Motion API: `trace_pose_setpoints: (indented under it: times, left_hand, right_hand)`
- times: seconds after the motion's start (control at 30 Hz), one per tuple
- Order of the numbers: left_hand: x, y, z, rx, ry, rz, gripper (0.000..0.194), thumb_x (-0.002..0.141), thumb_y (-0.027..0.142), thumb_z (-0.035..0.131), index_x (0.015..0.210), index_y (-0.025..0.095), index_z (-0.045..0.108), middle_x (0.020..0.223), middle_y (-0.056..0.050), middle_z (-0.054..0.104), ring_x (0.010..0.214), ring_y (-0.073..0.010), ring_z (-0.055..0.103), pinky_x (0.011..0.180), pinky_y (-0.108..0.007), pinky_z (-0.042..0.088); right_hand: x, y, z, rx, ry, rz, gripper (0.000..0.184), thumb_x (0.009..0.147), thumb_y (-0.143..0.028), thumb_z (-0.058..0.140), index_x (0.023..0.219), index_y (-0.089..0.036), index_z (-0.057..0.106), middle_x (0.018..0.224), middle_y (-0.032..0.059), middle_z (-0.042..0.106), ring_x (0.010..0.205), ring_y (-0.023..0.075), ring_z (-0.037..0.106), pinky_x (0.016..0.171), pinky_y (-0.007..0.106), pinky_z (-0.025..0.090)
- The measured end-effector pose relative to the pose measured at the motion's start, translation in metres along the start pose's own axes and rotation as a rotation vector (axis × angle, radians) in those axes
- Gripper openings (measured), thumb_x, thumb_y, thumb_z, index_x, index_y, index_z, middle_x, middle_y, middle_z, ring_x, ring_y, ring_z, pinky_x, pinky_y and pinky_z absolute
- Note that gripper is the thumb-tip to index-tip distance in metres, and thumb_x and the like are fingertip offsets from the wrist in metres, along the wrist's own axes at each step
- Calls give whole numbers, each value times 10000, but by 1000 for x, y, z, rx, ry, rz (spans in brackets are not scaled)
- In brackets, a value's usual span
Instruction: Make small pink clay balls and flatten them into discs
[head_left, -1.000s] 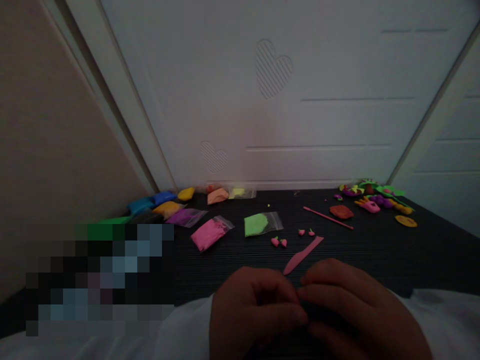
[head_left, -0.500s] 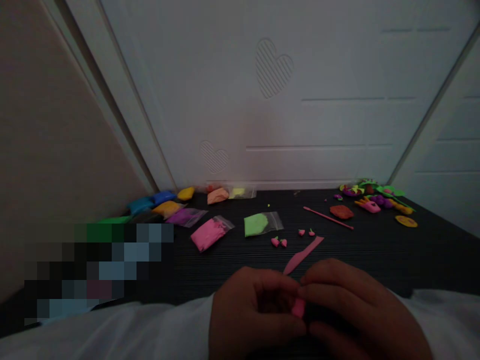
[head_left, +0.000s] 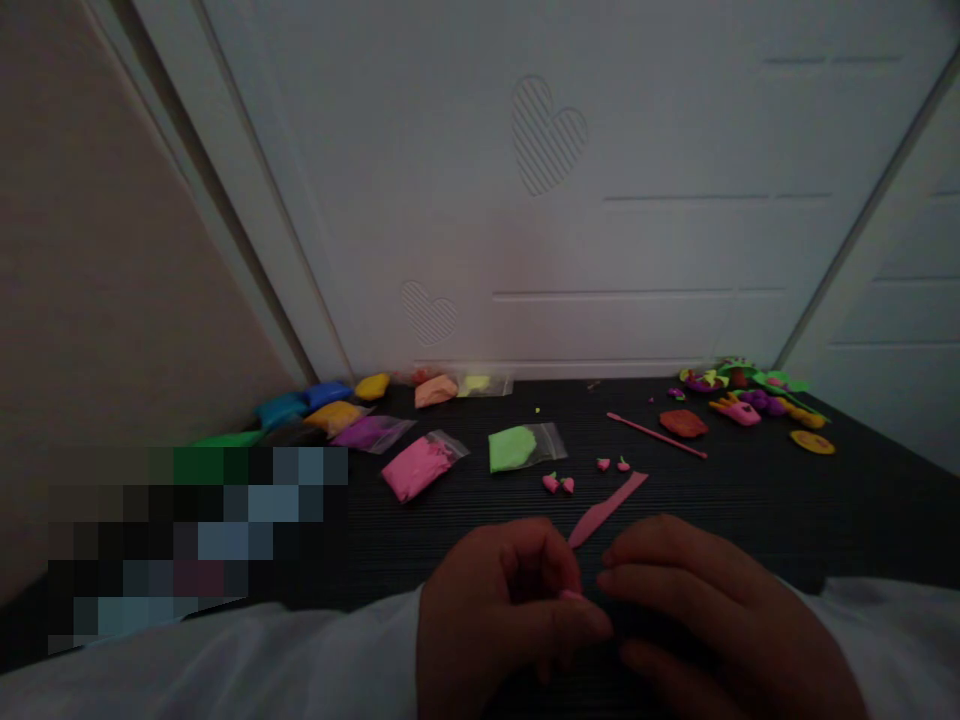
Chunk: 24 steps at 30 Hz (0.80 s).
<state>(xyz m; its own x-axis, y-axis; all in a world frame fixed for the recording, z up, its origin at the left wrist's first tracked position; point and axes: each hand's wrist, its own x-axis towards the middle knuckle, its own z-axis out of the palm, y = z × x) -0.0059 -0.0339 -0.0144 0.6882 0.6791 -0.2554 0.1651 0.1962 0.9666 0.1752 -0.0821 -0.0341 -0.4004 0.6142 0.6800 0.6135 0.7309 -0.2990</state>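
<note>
My left hand [head_left: 495, 610] and my right hand [head_left: 720, 620] meet low in the middle of the view, fingers curled and fingertips nearly touching. A small pink piece of clay [head_left: 571, 595] peeks out between my left fingers. My right fingers are bent inward beside it; what they hold, if anything, is hidden. Just beyond my hands a pink plastic knife [head_left: 606, 509] lies on the dark ribbed mat [head_left: 750, 500].
Bags of pink clay [head_left: 417, 467] and green clay [head_left: 517, 447] lie ahead, with more coloured bags [head_left: 337, 410] at the back left. Tiny pink clay figures [head_left: 558, 484], a thin pink stick [head_left: 655, 435] and finished clay shapes [head_left: 742, 395] lie right. A white panelled door [head_left: 540, 200] stands behind.
A pink bit of clay showed between my fingertips half a second ago; now only a sliver shows in my left fingers, which have curled up slightly. My hands stay in place.
</note>
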Motion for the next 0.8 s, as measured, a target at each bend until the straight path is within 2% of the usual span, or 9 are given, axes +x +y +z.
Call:
trace_pose_setpoints:
  times: [0.17,0.33,0.47,0.57,0.8]
  left_hand:
    - [2,-5,1,-70,-38,83,136,759,255,525,784,143,452,633,8,558,518,-69,503,456,-171,388]
    - [4,-4,3,-114,-25,120,191,769,187,502,948,157,445,704,-3,562,578,-93,537,490,-195,429]
    - [1,-2,2,-72,-32,67,112,724,173,558,807,134,494,661,7,566,538,-65,520,503,-179,416]
    - [0,0,1,-34,-11,19,202,649,207,638,769,153,485,576,49,543,431,-31,454,415,-136,354]
    - [-2,3,2,82,146,7,297,603,371,640,556,143,456,362,83,366,316,-25,304,312,-136,175]
  right_hand:
    - [1,0,-1,7,-19,-5,232,752,-207,494,980,-196,535,888,51,571,789,136,529,644,244,460]
    - [2,0,-2,15,-33,-20,238,758,-203,489,994,-196,522,907,50,569,809,130,527,663,237,459]
    - [1,1,-2,15,-30,-19,236,757,-200,485,990,-191,523,892,50,568,789,127,528,644,236,459]
    - [-1,1,-1,2,-19,-7,246,753,-194,488,996,-191,525,905,54,567,806,139,526,651,252,458]
    - [0,-1,-3,-17,-23,-13,248,735,-188,512,983,-197,532,911,41,566,814,134,523,657,246,459]
